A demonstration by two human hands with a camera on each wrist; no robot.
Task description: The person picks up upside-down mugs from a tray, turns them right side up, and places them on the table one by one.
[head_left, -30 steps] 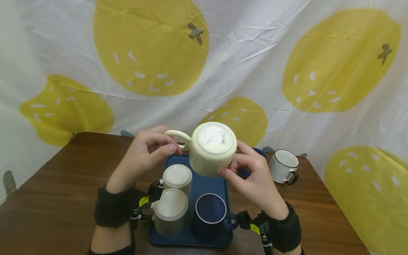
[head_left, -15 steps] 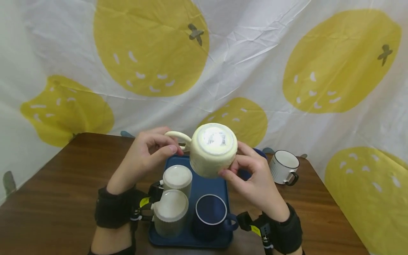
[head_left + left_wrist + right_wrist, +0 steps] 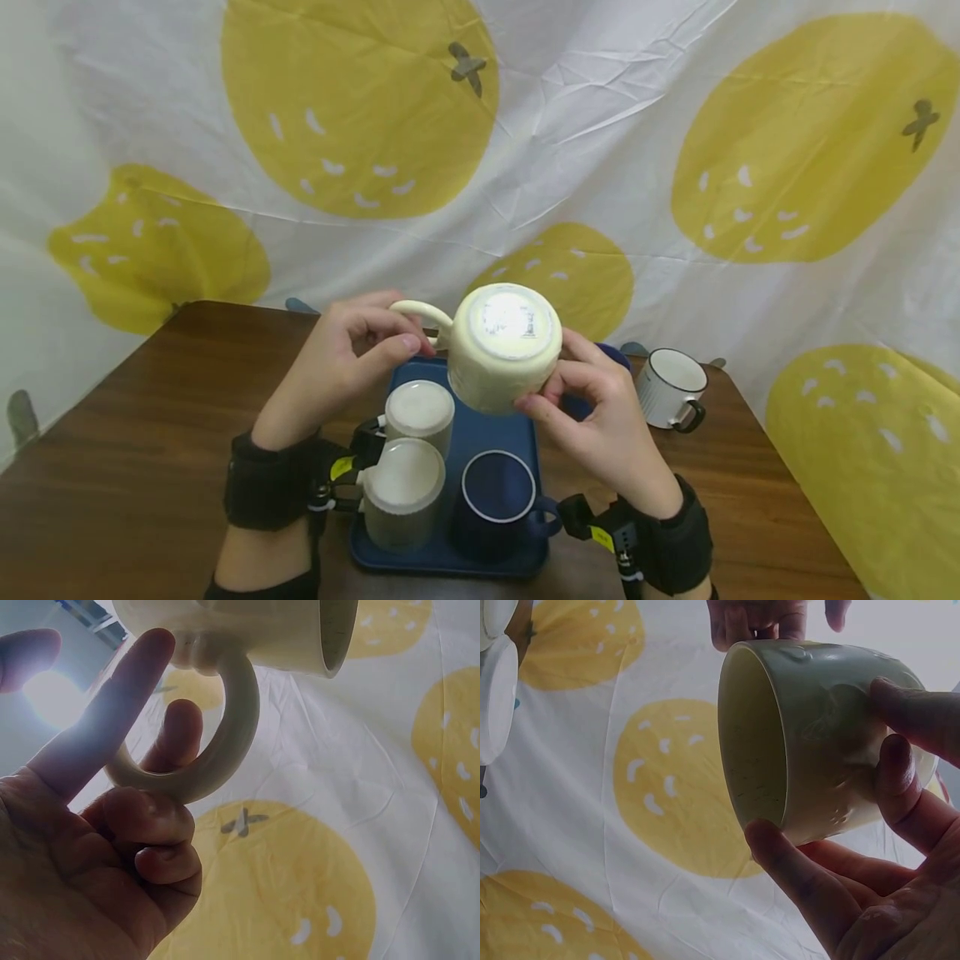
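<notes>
A cream mug is held in the air above the blue tray, tipped so its base faces me. My left hand pinches the mug's handle, with fingers curled through and around the loop. My right hand grips the mug's body from the right, thumb below and fingers along the side. On the tray stand two pale upside-down cups and an upright dark blue mug.
A white enamel mug with a dark rim stands on the brown table to the right of the tray. A blue object shows behind my right hand. A white curtain with yellow fruit prints hangs behind the table.
The mug and both hands have hardly moved; the view has shifted slightly, so everything sits a little higher in the frame.
</notes>
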